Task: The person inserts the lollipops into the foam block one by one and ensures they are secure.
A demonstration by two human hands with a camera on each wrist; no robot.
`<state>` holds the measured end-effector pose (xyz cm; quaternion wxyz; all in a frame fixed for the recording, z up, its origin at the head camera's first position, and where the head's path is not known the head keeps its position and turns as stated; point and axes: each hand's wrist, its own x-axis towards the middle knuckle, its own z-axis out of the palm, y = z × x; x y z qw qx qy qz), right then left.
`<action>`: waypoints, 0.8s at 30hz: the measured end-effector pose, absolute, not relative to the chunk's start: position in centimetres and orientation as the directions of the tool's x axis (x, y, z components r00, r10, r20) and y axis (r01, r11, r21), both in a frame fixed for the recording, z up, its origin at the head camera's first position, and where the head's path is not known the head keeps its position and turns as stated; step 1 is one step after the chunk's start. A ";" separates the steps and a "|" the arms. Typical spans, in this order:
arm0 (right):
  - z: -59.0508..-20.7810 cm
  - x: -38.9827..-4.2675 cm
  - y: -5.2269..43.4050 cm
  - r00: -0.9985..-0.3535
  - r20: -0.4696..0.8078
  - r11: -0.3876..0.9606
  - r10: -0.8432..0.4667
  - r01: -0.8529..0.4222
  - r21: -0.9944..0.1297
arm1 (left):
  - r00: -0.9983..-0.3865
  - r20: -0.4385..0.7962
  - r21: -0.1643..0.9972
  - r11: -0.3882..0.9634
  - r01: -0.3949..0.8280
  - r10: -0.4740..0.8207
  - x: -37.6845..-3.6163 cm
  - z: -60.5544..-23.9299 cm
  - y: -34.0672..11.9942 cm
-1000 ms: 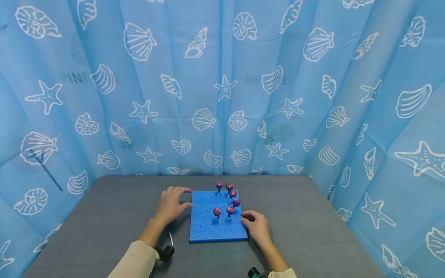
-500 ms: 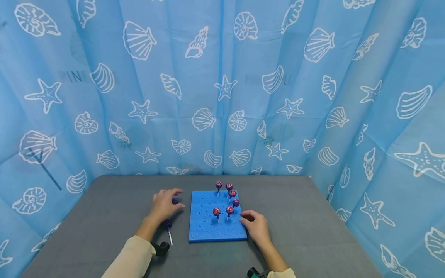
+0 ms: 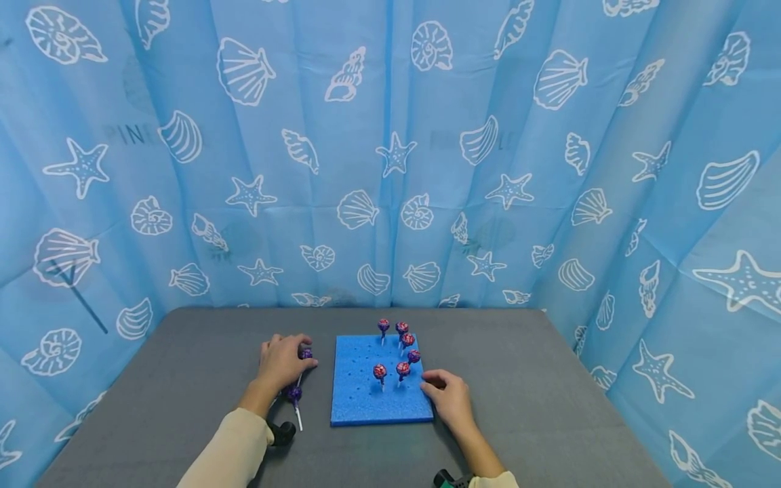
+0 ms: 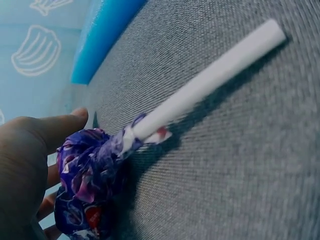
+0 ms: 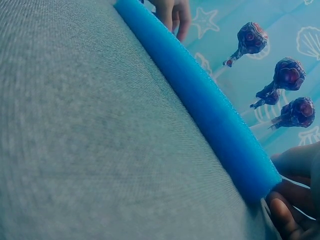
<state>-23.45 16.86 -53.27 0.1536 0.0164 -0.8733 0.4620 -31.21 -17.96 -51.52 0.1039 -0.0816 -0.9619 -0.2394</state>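
A blue foam board (image 3: 360, 396) with rows of holes lies on the grey table (image 3: 537, 407). Several wrapped lollipops (image 3: 403, 368) stand upright in its far right part. My left hand (image 3: 282, 362) lies on the table left of the board, fingers curled round the head of a purple lollipop (image 3: 306, 353). A second loose lollipop (image 3: 295, 393) lies by the wrist; the left wrist view shows its wrapper (image 4: 90, 175) and white stick (image 4: 210, 80) flat on the cloth. My right hand (image 3: 450, 396) rests at the board's right front corner, fingertips (image 5: 292, 210) touching the foam (image 5: 210, 110).
A blue curtain (image 3: 390, 169) printed with shells and starfish closes off the back and both sides of the table. Black wrist-mounted cameras (image 3: 282, 432) sit at both forearms. Bare grey tabletop stretches right of the board.
My left hand left the board's left edge, moved left onto the loose lollipops, and its fingers have curled round one. The right hand and board have stayed put.
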 end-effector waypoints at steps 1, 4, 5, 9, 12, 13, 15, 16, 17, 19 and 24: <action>-53.3 -23.5 16.9 -0.952 0.284 0.573 0.113 -0.171 -0.802 | -0.965 0.242 0.443 0.873 0.205 0.103 -31.2 -51.5 -17.9; -53.3 -23.5 16.9 -0.950 0.293 0.577 0.112 -0.178 -0.797 | -0.962 0.258 0.449 0.870 0.205 0.094 -31.2 -51.7 -18.0; -53.3 -23.5 16.8 -0.950 0.290 0.575 0.115 -0.174 -0.799 | -0.961 0.262 0.455 0.867 0.204 0.089 -31.1 -51.7 -18.0; -53.3 -23.5 16.8 -0.953 0.278 0.574 0.121 -0.161 -0.803 | -0.961 0.269 0.490 0.849 0.196 0.067 -31.0 -51.6 -18.0; -53.2 -23.6 16.9 -0.957 0.264 0.571 0.123 -0.149 -0.807 | -0.958 0.282 0.509 0.839 0.194 0.050 -31.0 -51.3 -17.9; -53.2 -23.6 16.9 -0.957 0.263 0.571 0.122 -0.149 -0.807 | -0.956 0.289 0.510 0.837 0.196 0.047 -31.0 -51.2 -17.8; -53.2 -23.6 16.9 -0.956 0.267 0.573 0.122 -0.152 -0.805 | -0.951 0.307 0.512 0.834 0.207 0.048 -31.1 -50.9 -17.6; -53.2 -23.7 16.9 -0.956 0.266 0.571 0.125 -0.150 -0.807 | -0.948 0.315 0.513 0.831 0.213 0.049 -31.2 -50.8 -17.5; -53.2 -23.7 16.9 -0.955 0.267 0.572 0.127 -0.149 -0.807 | -0.945 0.324 0.513 0.829 0.222 0.053 -31.2 -50.6 -17.4; -53.2 -23.7 16.9 -0.953 0.276 0.575 0.124 -0.158 -0.803 | -0.940 0.336 0.519 0.821 0.236 0.058 -31.1 -50.2 -17.1; -53.2 -23.6 16.9 -0.950 0.290 0.575 0.113 -0.175 -0.799 | -0.925 0.373 0.548 0.789 0.277 0.065 -30.8 -49.1 -16.0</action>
